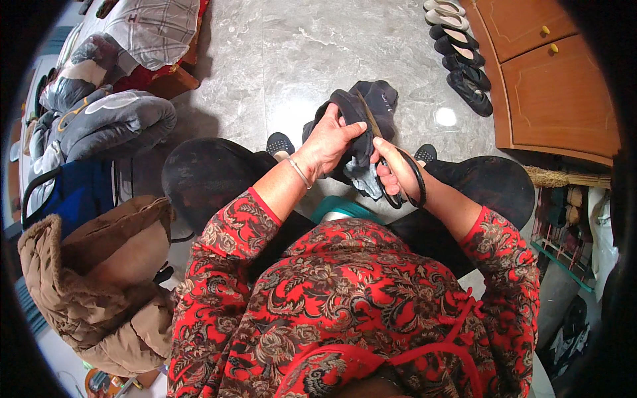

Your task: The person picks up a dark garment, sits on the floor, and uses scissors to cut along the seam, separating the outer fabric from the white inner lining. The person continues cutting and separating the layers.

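Observation:
A bundle of dark cloth point(380, 97), apparently a garment, hangs between my knees. My left hand point(328, 139) grips it, with the thumb on top and the fingers behind a fold. In my right hand point(398, 169) is a pair of scissors point(417, 176) with black loop handles. Their brownish blades point away from me and lie against the cloth, beside my left thumb. Whether the blades are parted is hard to see. A light grey-blue piece of fabric point(366, 178) shows below the dark cloth, near my right fingers.
Several pairs of shoes point(458, 49) line the wooden cabinet point(552, 89) at the right. To the left are a folded grey blanket point(119, 124), a blue chair point(84, 194) and a brown padded coat point(114, 298). A wire rack point(562, 239) stands by my right side.

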Available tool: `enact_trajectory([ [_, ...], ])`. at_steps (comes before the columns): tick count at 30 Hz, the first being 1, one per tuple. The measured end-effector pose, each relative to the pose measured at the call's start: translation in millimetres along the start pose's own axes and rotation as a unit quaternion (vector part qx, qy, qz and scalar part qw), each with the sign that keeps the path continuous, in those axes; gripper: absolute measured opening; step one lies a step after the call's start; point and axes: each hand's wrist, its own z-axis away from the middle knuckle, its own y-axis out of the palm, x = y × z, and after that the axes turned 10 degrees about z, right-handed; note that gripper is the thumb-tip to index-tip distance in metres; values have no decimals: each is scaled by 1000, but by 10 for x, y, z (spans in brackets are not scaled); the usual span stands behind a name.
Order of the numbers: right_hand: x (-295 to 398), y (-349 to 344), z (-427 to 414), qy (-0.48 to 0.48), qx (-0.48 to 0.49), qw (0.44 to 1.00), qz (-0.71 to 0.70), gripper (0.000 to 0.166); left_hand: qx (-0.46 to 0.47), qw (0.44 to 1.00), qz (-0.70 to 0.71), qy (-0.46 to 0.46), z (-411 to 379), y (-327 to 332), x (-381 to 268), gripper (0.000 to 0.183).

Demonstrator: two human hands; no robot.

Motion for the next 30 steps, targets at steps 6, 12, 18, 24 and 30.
enact_trajectory([
  [6, -13, -24, 56, -45, -26, 994, 93, 38, -7, 999, 43, -15, 0, -34, -90, 39],
  [12, 29, 40, 75, -35, -35, 992, 119, 36, -27, 998, 63, 4, -124, -228, -75, 26],
  [18, 32, 4, -30, -32, 0, 993, 117, 35, -23, 999, 7, 27, -126, -241, 48, 28],
  [24, -29, -91, -60, -28, 43, 992, 116, 44, -25, 999, -31, 9, -83, -174, -25, 28],
  [30, -20, -126, -25, 0, 67, 991, 113, 53, -2, 999, -48, 15, -77, -160, -88, 31],
])
